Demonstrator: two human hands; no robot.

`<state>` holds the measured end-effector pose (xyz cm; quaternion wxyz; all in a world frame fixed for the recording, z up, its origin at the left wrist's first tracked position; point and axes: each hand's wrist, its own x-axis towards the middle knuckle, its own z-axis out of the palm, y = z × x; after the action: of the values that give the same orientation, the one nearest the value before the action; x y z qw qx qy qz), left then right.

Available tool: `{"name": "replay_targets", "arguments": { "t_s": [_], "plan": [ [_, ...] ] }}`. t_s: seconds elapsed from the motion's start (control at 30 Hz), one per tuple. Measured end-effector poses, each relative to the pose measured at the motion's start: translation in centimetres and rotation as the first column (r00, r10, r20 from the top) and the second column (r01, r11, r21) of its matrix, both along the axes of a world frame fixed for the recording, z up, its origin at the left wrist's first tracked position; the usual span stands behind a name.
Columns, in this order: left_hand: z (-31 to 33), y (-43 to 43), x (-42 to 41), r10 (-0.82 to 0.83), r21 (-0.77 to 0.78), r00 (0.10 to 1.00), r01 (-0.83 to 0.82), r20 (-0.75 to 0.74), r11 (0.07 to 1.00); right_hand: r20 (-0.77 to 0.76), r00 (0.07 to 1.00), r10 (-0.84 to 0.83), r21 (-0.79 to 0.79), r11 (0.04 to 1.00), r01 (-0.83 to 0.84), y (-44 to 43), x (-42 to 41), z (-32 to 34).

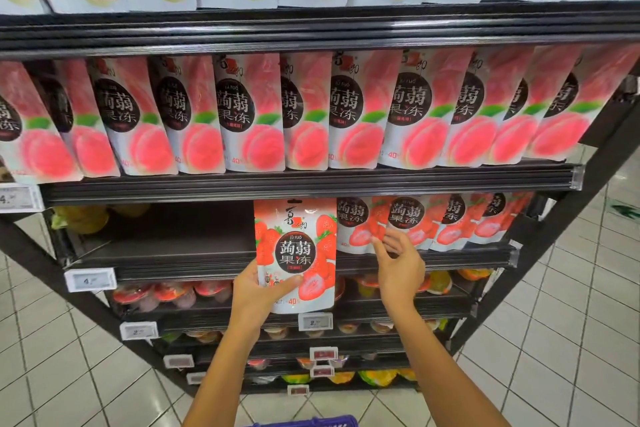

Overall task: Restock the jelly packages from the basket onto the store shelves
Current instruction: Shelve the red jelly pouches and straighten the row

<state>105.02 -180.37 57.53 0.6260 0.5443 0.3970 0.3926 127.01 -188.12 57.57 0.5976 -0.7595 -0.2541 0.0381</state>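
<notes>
Left hand grips pouch at lower end, thumb across front. Pouch upright, long axis vertical, in front of shelf lip, beside row. Gap lies behind and left of pouch; left hand nearer. Right hand fingers spread, holding nothing, at row; contact unclear.

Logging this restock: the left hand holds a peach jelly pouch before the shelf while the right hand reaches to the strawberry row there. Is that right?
One slip: in the head view the left hand holds a strawberry jelly pouch, not peach. The right hand does reach to the strawberry row on that shelf.
</notes>
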Motion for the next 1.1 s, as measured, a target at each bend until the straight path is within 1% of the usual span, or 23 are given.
{"name": "replay_targets", "arguments": {
  "t_s": [0.1,0.2,0.27,0.3,0.37,0.43,0.47,0.57,0.63,0.7,0.8,0.87,0.93,0.97,1.03,1.1],
  "plan": [
    [-0.1,-0.1,0.2,-0.007,-0.006,1.000,0.007,-0.016,1.000,-0.004,1.000,-0.006,0.041,0.999,0.006,-0.5,0.0,-0.3],
    [-0.1,-0.2,0.2,-0.021,-0.002,0.999,0.021,-0.033,1.000,-0.056,0.998,-0.016,0.078,0.997,0.020,-0.9,-0.3,-0.2],
    [0.0,-0.3,0.3,-0.020,-0.002,0.999,0.020,-0.035,1.000,-0.085,0.996,0.023,0.131,0.991,-0.012,-1.2,-0.8,0.2],
    [0.1,-0.4,0.4,-0.019,-0.001,0.999,0.019,-0.034,1.000,-0.100,0.991,0.086,0.158,0.985,-0.069,-1.3,-1.0,0.6],
    [0.3,-0.3,0.5,-0.019,-0.004,1.000,0.019,-0.025,1.000,-0.139,0.947,0.289,0.204,0.944,-0.258,-1.3,-1.5,1.5],
    [0.6,-0.3,0.6,-0.028,-0.004,0.999,0.027,-0.023,1.000,-0.188,0.852,0.489,0.212,0.867,-0.451,-1.2,-2.1,2.3],
    [0.7,-0.2,0.7,-0.038,0.002,0.999,0.038,-0.022,0.999,-0.209,0.803,0.558,0.196,0.829,-0.524,-1.1,-2.5,2.5],
    [1.1,-0.3,1.0,-0.059,0.026,0.998,0.060,-0.018,0.998,-0.215,0.714,0.666,0.123,0.744,-0.657,-0.7,-3.4,2.4],
    [1.3,-0.2,1.0,-0.058,0.037,0.998,0.059,-0.028,0.998,-0.221,0.694,0.686,0.135,0.726,-0.675,-0.6,-3.7,2.2],
    [1.4,-0.1,1.0,-0.056,0.052,0.997,0.058,-0.044,0.997,-0.237,0.698,0.676,0.163,0.736,-0.657,-0.5,-3.6,2.1],
    [1.9,-0.3,1.3,-0.007,0.141,0.999,0.013,-0.042,0.990,-0.221,0.738,0.637,0.154,0.770,-0.619,0.1,-3.3,2.5],
    [2.5,-0.6,1.6,0.107,0.201,0.993,-0.097,-0.042,0.975,-0.210,0.764,0.610,0.124,0.792,-0.598,0.6,-3.3,2.9],
    [3.1,-0.9,2.0,0.237,0.303,0.967,-0.198,-0.097,0.932,-0.163,0.802,0.574,0.078,0.818,-0.570,1.1,-3.2,3.1],
    [3.3,-1.0,2.3,0.279,0.362,0.952,-0.218,-0.127,0.906,-0.138,0.823,0.552,0.063,0.834,-0.549,1.4,-3.1,3.2],
    [3.7,-1.4,2.9,0.303,0.449,0.935,-0.194,-0.185,0.872,-0.104,0.853,0.511,0.070,0.860,-0.506,1.9,-2.8,3.4],
    [3.9,-1.7,3.6,0.241,0.451,0.942,-0.115,-0.233,0.885,-0.079,0.877,0.475,0.070,0.880,-0.470,2.6,-2.6,3.4]
  ]
}}
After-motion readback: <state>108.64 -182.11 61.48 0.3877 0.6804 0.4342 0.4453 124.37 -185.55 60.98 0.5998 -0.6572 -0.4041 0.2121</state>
